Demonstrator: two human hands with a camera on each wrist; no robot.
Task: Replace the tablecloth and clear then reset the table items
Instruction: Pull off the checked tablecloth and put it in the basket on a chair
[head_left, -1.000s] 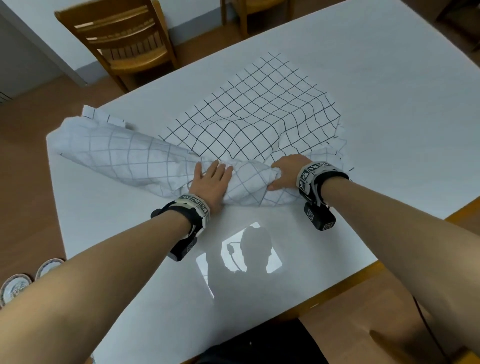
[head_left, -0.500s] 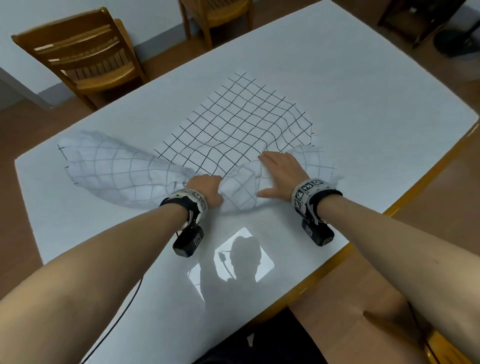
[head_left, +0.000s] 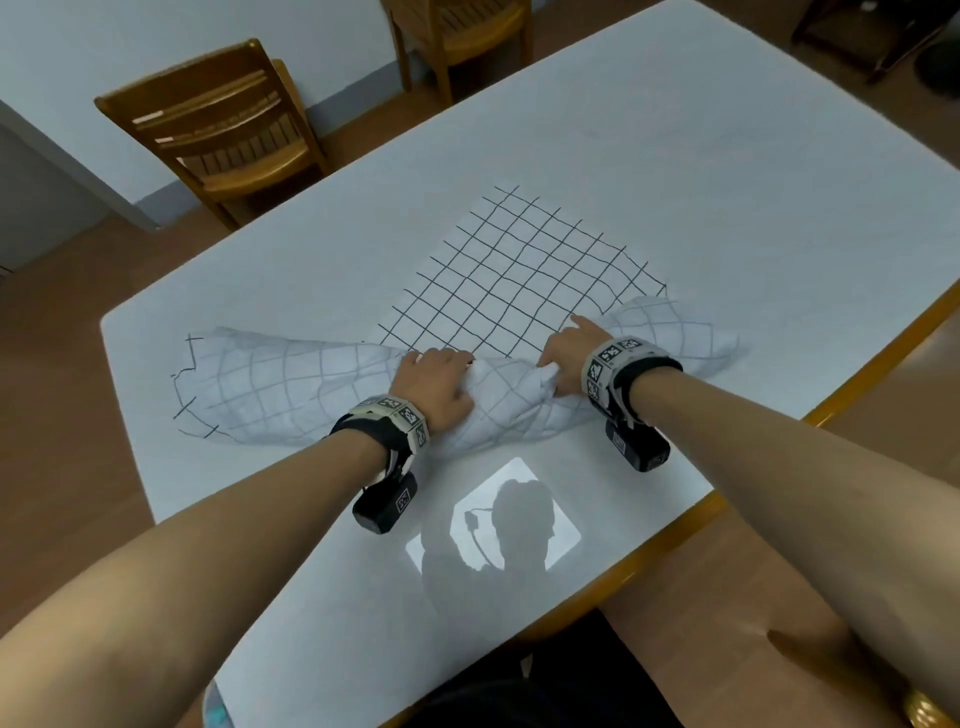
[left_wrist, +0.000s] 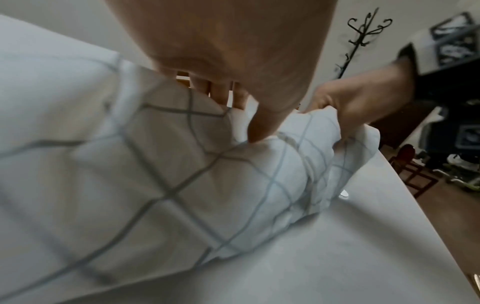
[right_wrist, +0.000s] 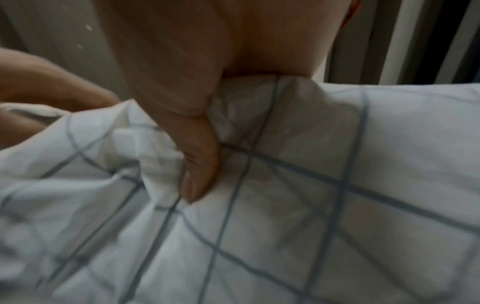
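A white tablecloth with a dark grid (head_left: 519, 275) lies on the white table (head_left: 701, 156); its near part is gathered into a long roll (head_left: 291, 384) running left to right. My left hand (head_left: 436, 379) grips the middle of the roll, fingers over the far side and thumb on the near side (left_wrist: 241, 115). My right hand (head_left: 571, 353) holds a bunch of the same cloth just to the right, with the thumb dug into a fold (right_wrist: 205, 131) and the index finger stretched out. The cloth fills both wrist views (left_wrist: 182, 174) (right_wrist: 285, 226).
Two wooden chairs stand beyond the table, one at far left (head_left: 228, 130) and one at the top (head_left: 457, 31). The table's yellow wooden rim (head_left: 675, 525) runs along my side. A black coat stand (left_wrist: 363, 26) and clutter on the floor are off to the right.
Both hands have gone from pressing flat on the roll to gripping it. The roll has been drawn nearer to me, and less of the flat grid area shows.
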